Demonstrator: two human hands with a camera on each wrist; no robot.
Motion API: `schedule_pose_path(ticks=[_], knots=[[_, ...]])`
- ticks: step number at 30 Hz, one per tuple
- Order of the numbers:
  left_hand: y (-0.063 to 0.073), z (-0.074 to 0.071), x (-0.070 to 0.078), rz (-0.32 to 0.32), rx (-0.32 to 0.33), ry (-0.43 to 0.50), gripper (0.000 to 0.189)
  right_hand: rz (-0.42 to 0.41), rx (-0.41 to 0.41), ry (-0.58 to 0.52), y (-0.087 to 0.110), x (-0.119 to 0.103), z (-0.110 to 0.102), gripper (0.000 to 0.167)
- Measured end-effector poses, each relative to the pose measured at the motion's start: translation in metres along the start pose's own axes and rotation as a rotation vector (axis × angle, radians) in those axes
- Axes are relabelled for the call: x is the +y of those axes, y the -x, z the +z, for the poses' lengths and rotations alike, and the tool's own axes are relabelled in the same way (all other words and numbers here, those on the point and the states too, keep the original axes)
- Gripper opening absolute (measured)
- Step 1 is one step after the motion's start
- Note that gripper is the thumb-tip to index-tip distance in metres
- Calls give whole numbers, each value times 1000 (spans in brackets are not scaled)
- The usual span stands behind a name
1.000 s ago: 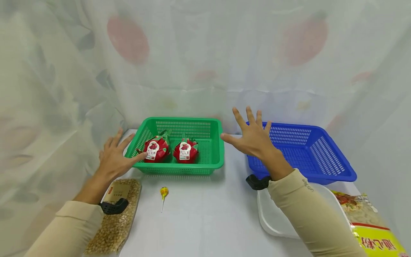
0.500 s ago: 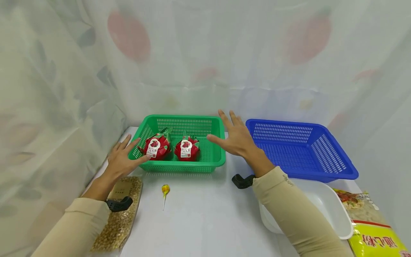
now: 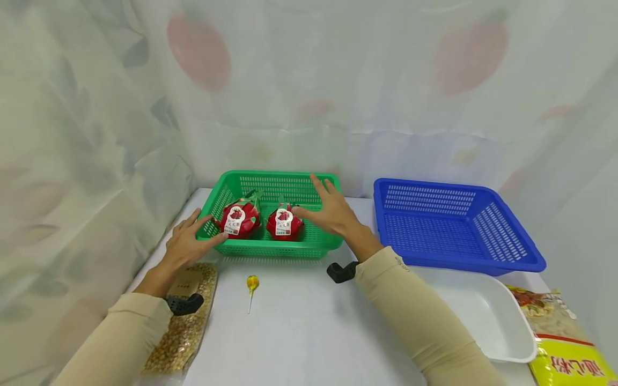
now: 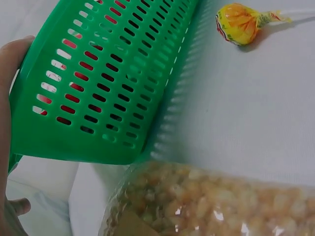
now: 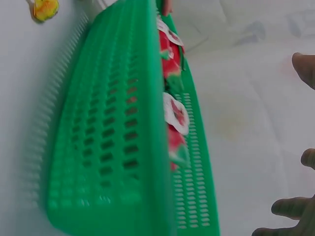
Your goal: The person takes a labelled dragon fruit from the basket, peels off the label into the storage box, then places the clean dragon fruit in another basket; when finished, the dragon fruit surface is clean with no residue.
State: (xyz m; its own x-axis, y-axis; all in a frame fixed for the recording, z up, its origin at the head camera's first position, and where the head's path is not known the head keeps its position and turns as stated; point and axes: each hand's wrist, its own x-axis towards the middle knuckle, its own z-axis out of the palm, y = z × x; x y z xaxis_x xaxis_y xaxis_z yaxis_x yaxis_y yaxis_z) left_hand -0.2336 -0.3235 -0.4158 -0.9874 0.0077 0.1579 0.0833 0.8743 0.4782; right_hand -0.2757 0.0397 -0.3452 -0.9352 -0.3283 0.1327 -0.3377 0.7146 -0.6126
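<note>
A green plastic basket on the white table holds two red dragon fruits with white labels. My left hand is at the basket's left end, thumb over the front rim near the left dragon fruit. In the left wrist view its fingers lie right along the basket's end rim. My right hand is spread over the basket's right end, its thumb overlapping the edge of the right dragon fruit in the head view. Neither hand grips anything.
A wrapped lollipop lies in front of the basket. A bag of tan kernels is under the left forearm. To the right stand a blue basket, a white tub and a yellow-labelled food bag. Curtains hang behind.
My right hand has moved left from between the two baskets to over the green basket's right end. My left hand has shifted slightly right, closer to the basket's left end.
</note>
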Motion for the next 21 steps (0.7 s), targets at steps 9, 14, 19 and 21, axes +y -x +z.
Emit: schedule_pose_path(ticks=[9, 14, 19, 21], knots=[[2, 5, -2, 19, 3, 41, 86, 20, -49, -29, -11, -4, 29, 97], [3, 6, -4, 37, 15, 44, 85, 32, -83, -39, -20, -9, 44, 100], [3, 7, -4, 32, 23, 56, 85, 99, -119, -81, -30, -17, 60, 110], [3, 7, -5, 29, 19, 67, 85, 127, -125, -90, -32, -19, 66, 113]])
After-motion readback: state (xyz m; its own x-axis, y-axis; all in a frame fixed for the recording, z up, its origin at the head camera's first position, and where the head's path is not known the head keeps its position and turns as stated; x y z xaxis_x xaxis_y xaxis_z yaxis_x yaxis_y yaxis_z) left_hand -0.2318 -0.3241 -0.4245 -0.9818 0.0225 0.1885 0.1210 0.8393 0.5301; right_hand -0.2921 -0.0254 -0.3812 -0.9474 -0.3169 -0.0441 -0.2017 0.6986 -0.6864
